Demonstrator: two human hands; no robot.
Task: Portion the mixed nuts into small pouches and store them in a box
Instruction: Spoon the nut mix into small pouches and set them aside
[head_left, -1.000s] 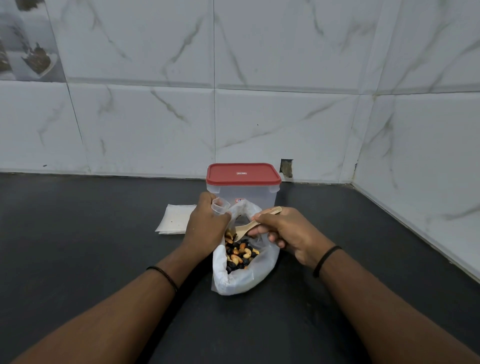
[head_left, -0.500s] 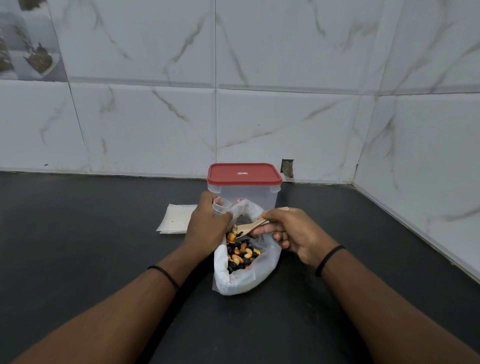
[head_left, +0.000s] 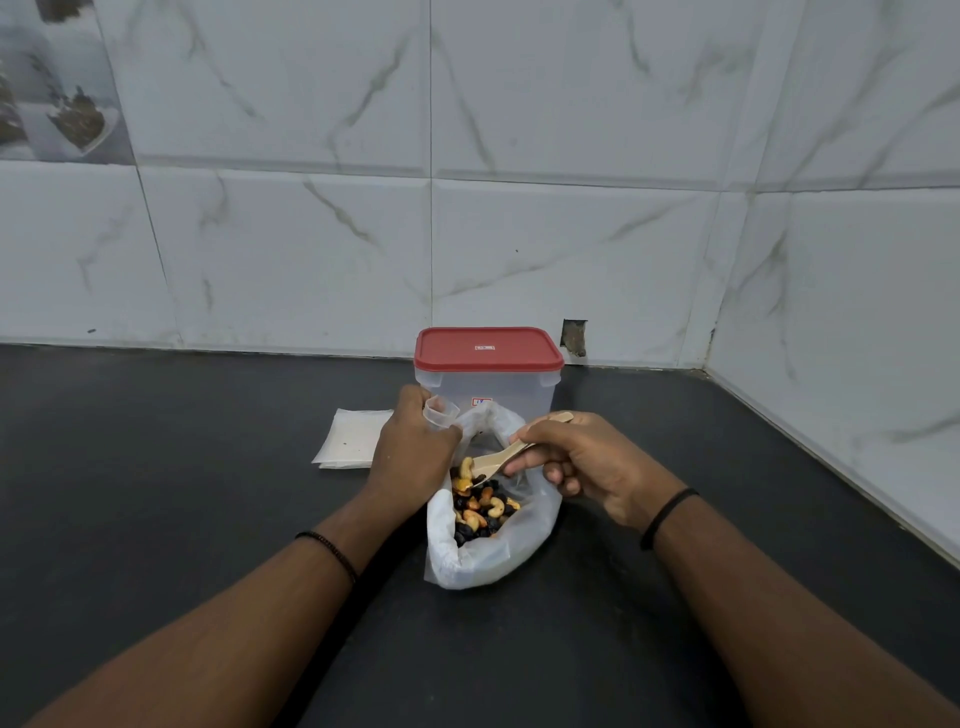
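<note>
The left hand (head_left: 413, 452) gripped a small clear pouch (head_left: 441, 414) mouth-up beside the bag of mixed nuts (head_left: 485, 525), apparently to shorten the wooden spoon's (head_left: 498, 460) transfer, pinched in the right hand (head_left: 582, 462); the red-lidded box (head_left: 489, 371) stood closed behind.

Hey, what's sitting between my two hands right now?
In the head view, the open nut bag lies between the left hand and the right hand, with the wooden spoon reaching over the nuts.
</note>
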